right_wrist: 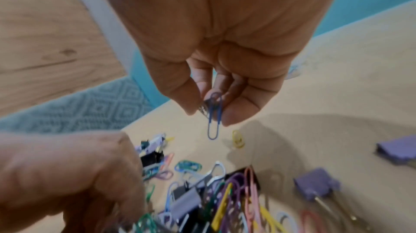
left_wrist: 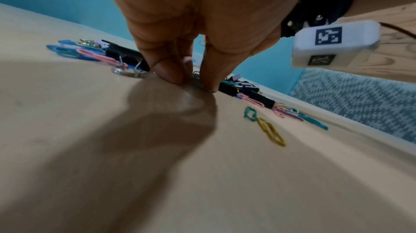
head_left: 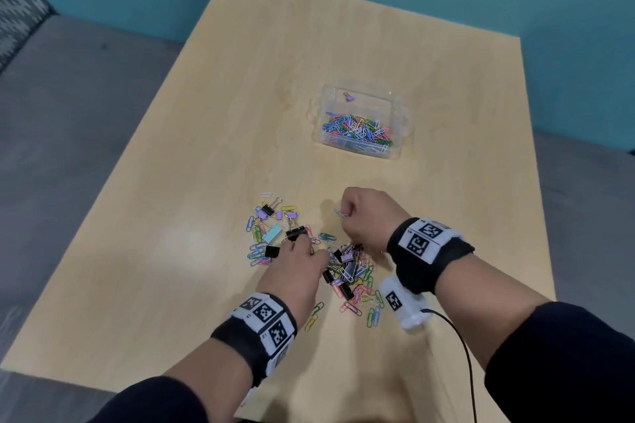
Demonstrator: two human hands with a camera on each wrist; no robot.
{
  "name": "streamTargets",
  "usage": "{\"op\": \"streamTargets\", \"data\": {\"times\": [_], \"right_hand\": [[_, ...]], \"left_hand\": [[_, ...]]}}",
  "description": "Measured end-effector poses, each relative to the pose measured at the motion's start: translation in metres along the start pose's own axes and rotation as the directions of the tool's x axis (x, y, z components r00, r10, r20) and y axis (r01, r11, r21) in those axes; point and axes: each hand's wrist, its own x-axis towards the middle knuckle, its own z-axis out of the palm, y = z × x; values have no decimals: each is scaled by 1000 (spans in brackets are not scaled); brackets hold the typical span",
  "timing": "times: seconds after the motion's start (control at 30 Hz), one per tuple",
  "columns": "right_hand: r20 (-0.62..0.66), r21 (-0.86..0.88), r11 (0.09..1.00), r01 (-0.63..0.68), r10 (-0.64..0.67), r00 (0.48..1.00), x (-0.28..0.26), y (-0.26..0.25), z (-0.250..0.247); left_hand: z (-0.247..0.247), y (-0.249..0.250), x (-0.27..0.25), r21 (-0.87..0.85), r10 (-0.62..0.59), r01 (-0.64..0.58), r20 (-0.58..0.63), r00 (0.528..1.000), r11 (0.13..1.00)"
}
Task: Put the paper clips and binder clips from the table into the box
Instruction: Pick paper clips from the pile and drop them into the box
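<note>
**Loose pinches, long carry**

Left hand (head_left: 298, 271) fingers (left_wrist: 167, 73) press together into the tabletop (head_left: 171, 251) pile of clips (head_left: 347, 273) (catch unclear); right hand (head_left: 366, 216) pinches a blue paper clip (right_wrist: 214, 112) that could slip before reaching the box (head_left: 398, 148).

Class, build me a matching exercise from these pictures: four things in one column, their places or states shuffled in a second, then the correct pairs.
Things:
1. blue paper clip
2. small purple binder clip
3. left hand
4. light blue binder clip

Places or states:
A. fingertips down on the table
B. lying in the loose pile on the table
C. pinched in the right hand
D. inside the clear box

Pairs: 1-C, 2-D, 3-A, 4-B
</note>
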Motion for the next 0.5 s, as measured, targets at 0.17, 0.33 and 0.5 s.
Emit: {"op": "streamTargets", "data": {"times": [0.17,0.33,0.5], "right_hand": [[-67,235,972,-12,29,997,-13,21,-15],[-74,435,899,-46,87,993,-20,36,-19],[23,610,777,-155,178,984,-14,46,-22]], "left_hand": [[-14,12,1,-8,-39,40,118,992,999],[-23,19,5,-15,-49,52,182,982,999],[-18,12,9,-103,-78,93,137,987,990]]}}
